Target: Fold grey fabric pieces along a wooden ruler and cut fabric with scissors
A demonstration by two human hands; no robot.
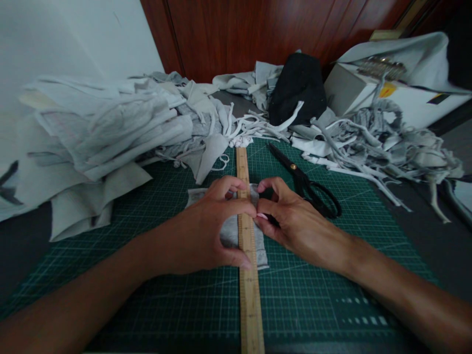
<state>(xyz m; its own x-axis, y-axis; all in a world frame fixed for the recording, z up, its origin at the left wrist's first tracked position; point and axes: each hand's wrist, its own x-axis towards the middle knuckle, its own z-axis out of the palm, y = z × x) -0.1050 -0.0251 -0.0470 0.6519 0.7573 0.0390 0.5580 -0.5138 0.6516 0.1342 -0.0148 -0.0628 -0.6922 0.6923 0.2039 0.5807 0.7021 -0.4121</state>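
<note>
A wooden ruler point(250, 285) runs lengthwise over a small piece of grey fabric point(230, 231) lying on the green cutting mat point(177, 314). My left hand point(204, 228) presses on the ruler, thumb and fingers spread apart, with the fingertips along its edge and face. Close by on the ruler's right side, my right hand point(295, 216) pinches a small pale pink piece, perhaps tailor's chalk point(261, 216), against the ruler's edge over the fabric. Most of that piece is hidden by the fingers. Black-handled scissors point(304, 182) lie just beyond my right hand, blades pointing away.
A tall heap of grey fabric pieces point(110, 123) is at the left. Tangled fabric strips point(372, 142) lie at the right, before a white box point(413, 101). A black cloth item point(299, 88) sits at the back, near a reddish wooden panel point(239, 37).
</note>
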